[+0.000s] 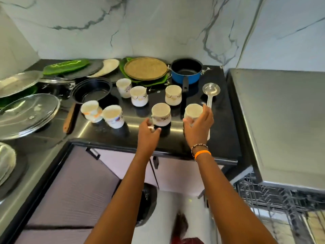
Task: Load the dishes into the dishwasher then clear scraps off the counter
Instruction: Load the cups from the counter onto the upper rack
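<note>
Several white mugs stand on the black counter [221,134]. My left hand [148,132] pinches the handle of the front middle mug [161,114]. My right hand [198,128] grips the front right mug [193,111] together with the handle of a steel ladle [211,89], whose bowl points away from me. Other mugs [173,95] [139,95] [124,87] [113,116] [90,110] stand untouched behind and to the left. The dishwasher's wire rack [274,198] is pulled out at the lower right.
A blue saucepan [186,72] and a brown round plate [146,68] on green leaf plates sit at the back. Black bowl [91,90], stacked plates [82,68], glass lids [26,113] and steel plates fill the left. A grey appliance top [284,120] stands right. A black bin [146,203] is below.
</note>
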Action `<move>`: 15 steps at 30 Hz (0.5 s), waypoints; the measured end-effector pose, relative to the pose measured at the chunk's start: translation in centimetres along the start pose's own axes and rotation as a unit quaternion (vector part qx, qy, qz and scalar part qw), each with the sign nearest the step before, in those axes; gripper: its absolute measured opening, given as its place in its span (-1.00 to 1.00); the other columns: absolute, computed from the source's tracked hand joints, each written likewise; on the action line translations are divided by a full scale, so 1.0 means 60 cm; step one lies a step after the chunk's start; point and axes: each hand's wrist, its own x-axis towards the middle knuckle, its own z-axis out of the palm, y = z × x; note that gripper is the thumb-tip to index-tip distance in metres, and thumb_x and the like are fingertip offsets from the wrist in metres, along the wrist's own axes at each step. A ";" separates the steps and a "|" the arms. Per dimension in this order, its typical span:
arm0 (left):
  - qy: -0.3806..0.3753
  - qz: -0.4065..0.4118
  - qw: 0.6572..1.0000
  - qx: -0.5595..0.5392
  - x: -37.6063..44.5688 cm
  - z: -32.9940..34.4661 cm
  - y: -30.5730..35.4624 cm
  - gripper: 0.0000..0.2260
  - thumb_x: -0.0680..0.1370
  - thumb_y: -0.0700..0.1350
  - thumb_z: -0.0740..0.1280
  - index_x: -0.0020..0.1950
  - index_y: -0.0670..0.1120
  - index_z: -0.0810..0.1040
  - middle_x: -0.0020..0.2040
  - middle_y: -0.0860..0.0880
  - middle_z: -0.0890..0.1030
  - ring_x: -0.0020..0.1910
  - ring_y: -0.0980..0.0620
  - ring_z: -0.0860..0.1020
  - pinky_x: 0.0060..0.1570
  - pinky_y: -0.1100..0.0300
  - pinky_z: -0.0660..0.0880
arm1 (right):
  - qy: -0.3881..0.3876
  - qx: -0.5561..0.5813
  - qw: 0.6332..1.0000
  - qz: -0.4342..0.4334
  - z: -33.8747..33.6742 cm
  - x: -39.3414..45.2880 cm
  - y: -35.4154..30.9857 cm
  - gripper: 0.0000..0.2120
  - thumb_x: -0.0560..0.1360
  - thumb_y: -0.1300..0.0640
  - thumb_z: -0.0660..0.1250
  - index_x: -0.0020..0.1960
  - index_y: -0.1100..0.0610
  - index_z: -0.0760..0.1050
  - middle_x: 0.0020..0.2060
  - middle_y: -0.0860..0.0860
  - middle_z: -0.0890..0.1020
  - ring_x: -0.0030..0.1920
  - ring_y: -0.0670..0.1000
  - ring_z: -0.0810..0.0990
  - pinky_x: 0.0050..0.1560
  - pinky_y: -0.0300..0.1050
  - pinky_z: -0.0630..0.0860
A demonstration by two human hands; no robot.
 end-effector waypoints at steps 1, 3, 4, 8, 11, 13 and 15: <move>0.012 0.011 1.000 0.005 0.020 0.010 0.008 -0.48 0.51 -0.21 0.35 0.43 -0.12 0.26 0.31 -0.09 0.41 0.25 0.00 0.41 0.23 0.15 0.39 | -0.012 0.003 1.000 0.009 0.006 0.018 0.006 -0.28 0.38 0.19 0.41 0.44 0.27 0.16 0.38 0.21 0.26 0.38 0.19 0.22 0.40 0.02 0.19; 0.027 0.046 0.998 0.011 0.045 0.025 0.019 -0.45 0.46 -0.24 0.40 0.40 -0.15 0.28 0.26 -0.02 0.40 0.20 0.09 0.39 0.14 0.31 0.33 | -0.046 0.003 0.999 0.021 0.015 0.040 0.017 -0.24 0.39 0.17 0.42 0.46 0.23 0.11 0.40 0.19 0.25 0.39 0.16 0.22 0.39 -0.04 0.21; 0.029 0.059 0.998 0.016 0.056 0.031 0.022 -0.45 0.44 -0.24 0.42 0.38 -0.15 0.30 0.21 0.02 0.40 0.17 0.12 0.38 0.09 0.38 0.30 | -0.060 0.000 0.998 0.023 0.019 0.047 0.023 -0.24 0.40 0.16 0.43 0.46 0.22 0.10 0.40 0.17 0.25 0.39 0.14 0.23 0.38 -0.07 0.22; 0.025 0.069 0.996 0.045 0.089 0.046 0.012 -0.34 0.40 -0.14 0.48 0.42 -0.09 0.26 0.35 -0.04 0.39 0.32 0.02 0.37 0.23 0.26 0.29 | -0.065 0.010 0.997 0.028 0.025 0.058 0.033 -0.26 0.40 0.13 0.45 0.45 0.19 0.14 0.36 0.15 0.30 0.36 0.11 0.29 0.34 -0.12 0.27; 0.020 0.082 0.995 0.054 0.098 0.049 0.011 -0.37 0.37 -0.11 0.51 0.37 -0.07 0.31 0.31 -0.05 0.44 0.28 0.00 0.41 0.19 0.24 0.32 | -0.060 0.029 0.997 0.028 0.020 0.056 0.030 -0.26 0.39 0.12 0.46 0.44 0.17 0.16 0.35 0.13 0.31 0.34 0.10 0.31 0.31 -0.17 0.29; 0.021 0.104 0.993 0.060 0.096 0.045 0.012 -0.41 0.35 -0.11 0.53 0.30 -0.08 0.35 0.25 -0.06 0.47 0.22 0.00 0.44 0.15 0.23 0.35 | -0.050 0.042 0.998 0.024 0.010 0.048 0.024 -0.26 0.39 0.13 0.46 0.44 0.16 0.16 0.36 0.11 0.31 0.35 0.07 0.31 0.27 -0.24 0.26; 0.022 0.124 0.990 0.061 0.084 0.041 0.013 -0.40 0.34 -0.10 0.53 0.30 -0.08 0.35 0.24 -0.06 0.47 0.22 0.01 0.44 0.18 0.21 0.36 | -0.036 0.054 0.998 0.019 -0.006 0.032 0.017 -0.25 0.38 0.13 0.46 0.45 0.14 0.16 0.34 0.11 0.32 0.33 0.07 0.33 0.25 -0.24 0.28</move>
